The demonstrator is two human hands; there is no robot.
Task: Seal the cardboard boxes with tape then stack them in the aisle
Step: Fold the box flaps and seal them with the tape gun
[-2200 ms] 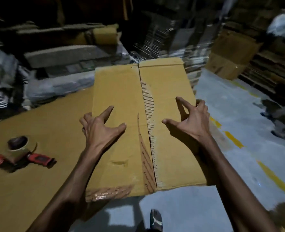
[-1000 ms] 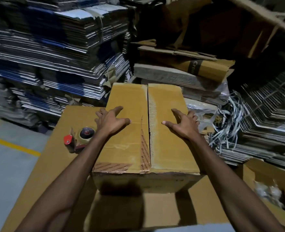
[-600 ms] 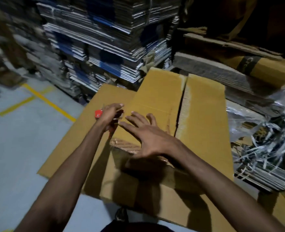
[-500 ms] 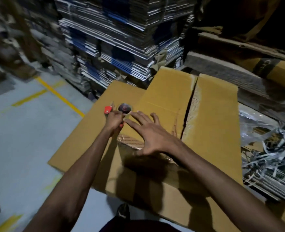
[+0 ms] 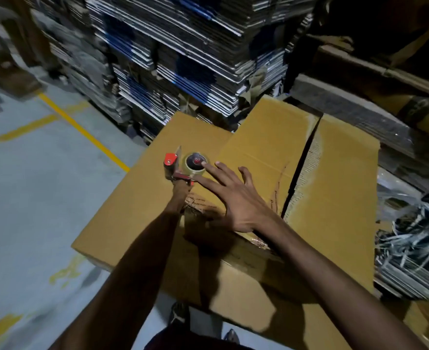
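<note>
Box [image 5: 279, 157] sits centre frame on a flat cardboard sheet [image 5: 137, 213] that serves as worktop. Its two top flaps meet at a seam running from 6 towards 12, with a gap open and no tape across it yet.

Left grip [image 5: 182, 190]: clenched round the handle of the tape dispenser [image 5: 183, 165], held at 9 o'clock of the box top. Right grip [image 5: 236, 198]: released, fingers straight, flat on the left flap with the index tip at the tape roll.

Handling, my read: corrugated, stiff on the panels, springy at the flaps; probably light, contents unseen. Press the flaps flat beside the seam while taping; lift by the bottom edges, not the flaps.

Count: one box, one dispenser, one sheet, two hands. Flat-packed cartons [image 5: 183, 59] stacked at 12, too many to count.
</note>
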